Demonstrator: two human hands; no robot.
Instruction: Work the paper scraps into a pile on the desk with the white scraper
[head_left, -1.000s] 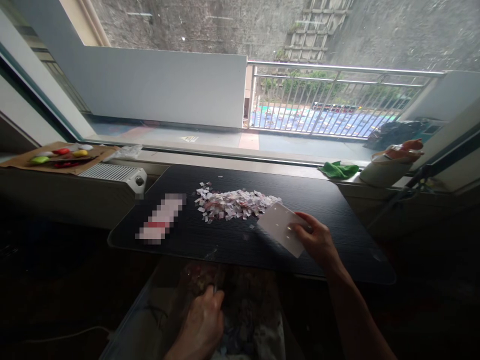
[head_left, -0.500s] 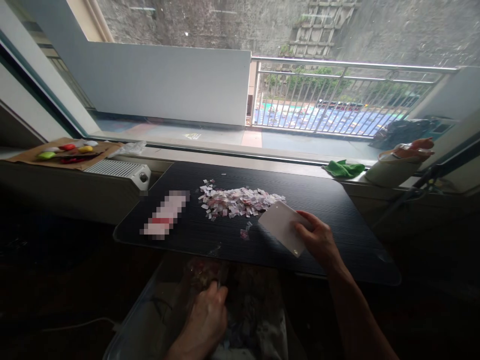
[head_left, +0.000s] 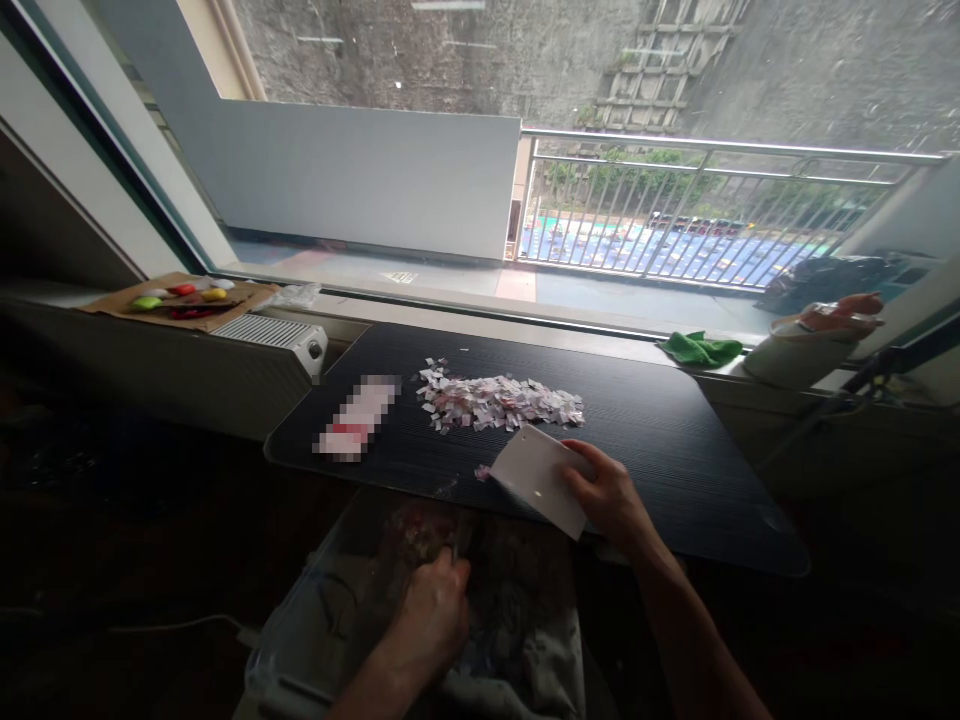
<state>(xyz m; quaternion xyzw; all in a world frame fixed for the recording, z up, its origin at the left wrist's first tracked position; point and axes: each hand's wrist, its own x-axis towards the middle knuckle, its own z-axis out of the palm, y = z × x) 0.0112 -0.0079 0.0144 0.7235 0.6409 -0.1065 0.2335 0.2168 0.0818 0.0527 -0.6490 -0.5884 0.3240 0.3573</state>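
Note:
A flat white plastic scraper (head_left: 536, 475), with a small hole at a corner, is gripped at its right side by my right hand (head_left: 611, 495). It is tilted near the table's front edge, touching or almost touching a small clump of scraps (head_left: 482, 473). Behind it lies a loose pile of small white and pinkish paper scraps (head_left: 502, 402). Below the table edge, my left hand (head_left: 435, 610) is closed, apparently on the rim of a clear plastic bag (head_left: 420, 525) with reddish bits inside. Shadow hides exactly what its fingers pinch.
The black table (head_left: 637, 400) stands against the window sill. A blurred pale strip with red (head_left: 356, 420) lies on its left. A clear plastic bin (head_left: 281, 625) stands below. A radiator (head_left: 281, 335), green cloth (head_left: 701, 348) and pale container (head_left: 795, 350) flank the table.
My right hand has drawn the scraper left and toward the front edge, up to the small clump. My left hand keeps its closed grip. The whole view has shifted slightly.

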